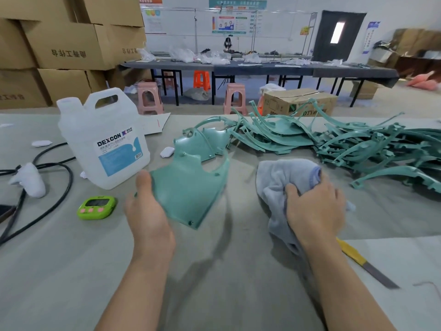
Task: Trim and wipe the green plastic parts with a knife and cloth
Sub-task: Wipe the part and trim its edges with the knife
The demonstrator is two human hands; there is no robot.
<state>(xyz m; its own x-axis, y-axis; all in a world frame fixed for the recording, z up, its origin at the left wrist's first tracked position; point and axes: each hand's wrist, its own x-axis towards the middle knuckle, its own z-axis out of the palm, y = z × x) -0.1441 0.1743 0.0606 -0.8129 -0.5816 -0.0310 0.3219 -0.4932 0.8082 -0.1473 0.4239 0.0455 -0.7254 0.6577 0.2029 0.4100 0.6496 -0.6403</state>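
We hold one flat green part (pixel 188 187) just above the table (pixel 214 271), near its middle and tilted up toward us. The left hand (pixel 145 216) grips the part's left edge, thumb pressed on top; the other fingers are hidden beneath it. The right hand (pixel 315 209) is just right of the part, its fingers curled tight round a bunched grey cloth (pixel 284 180). Cloth and part are apart, with a strip of table between them.

The knife (pixel 365 263), with a yellow handle and a dark blade, lies on the table beside the right forearm, touched by neither hand. A pile of green parts (pixel 334 142) sprawls across the far right. Two more flat panels (pixel 214 142) lie just behind the held one.

To the left are a white jug (pixel 102 144), a small green timer (pixel 96 207) and a black cable (pixel 47 187).
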